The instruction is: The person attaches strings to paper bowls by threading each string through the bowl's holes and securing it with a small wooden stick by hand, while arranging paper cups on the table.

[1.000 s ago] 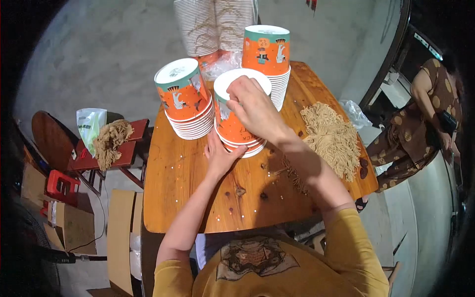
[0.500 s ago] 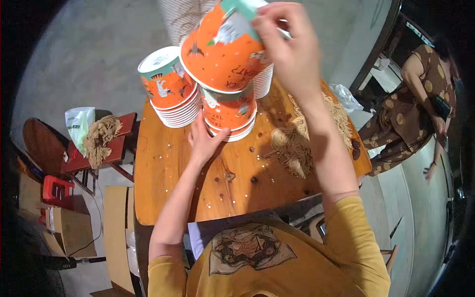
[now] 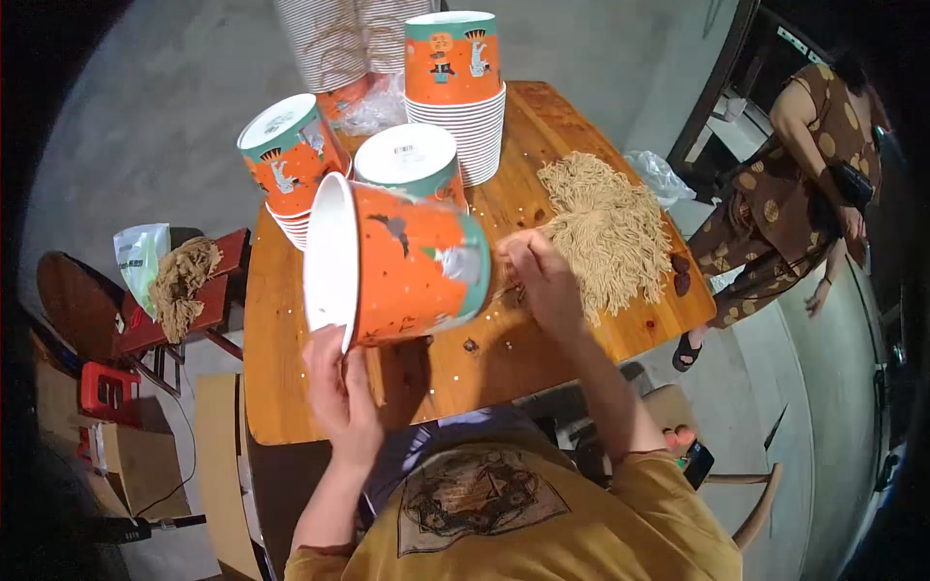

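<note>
An orange paper bucket [image 3: 417, 266] with a green band lies on its side in the air, its white opening facing left. My left hand [image 3: 344, 397] pinches the bucket's lower rim. At the bucket's base is my right hand [image 3: 542, 281], fingers bent; whether they grip anything is unclear. Behind the bucket stands an upturned bucket [image 3: 405, 155]. A stack of upturned buckets [image 3: 281, 145] is on the left, and a taller stack [image 3: 453, 87] is behind. Right of my right hand lies a pile of tan strings [image 3: 605, 232].
The wooden table [image 3: 281, 387] has small white specks on it. More stacked buckets [image 3: 325, 44] stand at the back beside clear plastic [image 3: 378, 107]. On the right stands a person [image 3: 799, 184]. A red stool [image 3: 108, 389] and cardboard box [image 3: 145, 460] are at left.
The top bucket has come off the middle stack and turned sideways, nearer to me. My left hand has moved from the stack to its rim. My right hand has come down to its base.
</note>
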Demonstrator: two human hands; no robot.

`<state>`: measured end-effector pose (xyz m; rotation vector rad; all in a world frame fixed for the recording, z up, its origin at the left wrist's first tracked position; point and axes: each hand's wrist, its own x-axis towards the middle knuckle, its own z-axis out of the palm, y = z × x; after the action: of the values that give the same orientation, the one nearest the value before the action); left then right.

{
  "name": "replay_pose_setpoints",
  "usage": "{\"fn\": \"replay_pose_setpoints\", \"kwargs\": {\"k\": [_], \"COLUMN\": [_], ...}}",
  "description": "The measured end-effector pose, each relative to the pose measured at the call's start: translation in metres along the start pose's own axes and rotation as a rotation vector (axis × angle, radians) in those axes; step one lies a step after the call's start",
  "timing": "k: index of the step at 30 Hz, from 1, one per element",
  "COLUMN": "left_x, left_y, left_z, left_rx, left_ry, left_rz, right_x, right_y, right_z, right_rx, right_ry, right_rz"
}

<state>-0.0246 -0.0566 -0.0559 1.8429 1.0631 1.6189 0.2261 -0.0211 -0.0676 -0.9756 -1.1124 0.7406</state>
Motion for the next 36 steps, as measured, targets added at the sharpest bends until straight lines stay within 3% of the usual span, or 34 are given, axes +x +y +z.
{"fn": "replay_pose_setpoints", "kwargs": {"k": [2,6,8,18,20,22,24,26,30,31,33,36], "left_x": [0.011,0.015,0.016,0.02,0.022,0.022,0.019,0.011,-0.023,-0.029,-0.034,-0.034], "left_y": [0.013,0.016,0.013,0.002,0.0,0.005,0.014,0.019,0.013,0.018,0.016,0.026], "left_z": [-0.017,-0.025,-0.023,-0.012,-0.012,-0.009,-0.011,-0.017,-0.031,-0.034,-0.038,-0.034], "left_rx": [0.38,0.669,0.787,0.824,0.771,0.719,0.574,0.283,-0.347,-0.457,-0.464,-0.496], "left_ry": [-0.099,-0.24,-0.326,-0.422,-0.41,-0.366,-0.332,-0.39,-0.33,-0.272,-0.278,-0.282], "left_rz": [0.222,0.342,0.38,0.357,0.35,0.364,0.377,0.379,0.021,-0.101,-0.134,-0.235], "right_x": [0.013,0.016,0.018,0.002,-0.017,-0.037,-0.057,-0.07,-0.077,-0.076,-0.076,-0.068], "right_y": [0.03,0.049,0.058,0.032,0.015,0.002,-0.031,-0.051,-0.083,-0.089,-0.092,-0.088], "right_z": [-0.041,-0.062,-0.063,-0.031,-0.01,0.016,0.044,0.062,0.079,0.081,0.083,0.082], "right_rx": [-1.036,-1.114,-1.154,-1.17,-0.888,-1.056,-0.916,-0.57,-0.427,-0.301,-0.159,0.008], "right_ry": [0.02,-0.036,-0.074,0.073,-0.16,-0.275,-0.426,-0.58,-0.605,-0.648,-0.703,-0.748], "right_rz": [-0.538,-0.544,-0.691,-0.584,-0.452,-0.796,-0.614,-0.374,-0.41,-0.25,0.0,0.106]}}
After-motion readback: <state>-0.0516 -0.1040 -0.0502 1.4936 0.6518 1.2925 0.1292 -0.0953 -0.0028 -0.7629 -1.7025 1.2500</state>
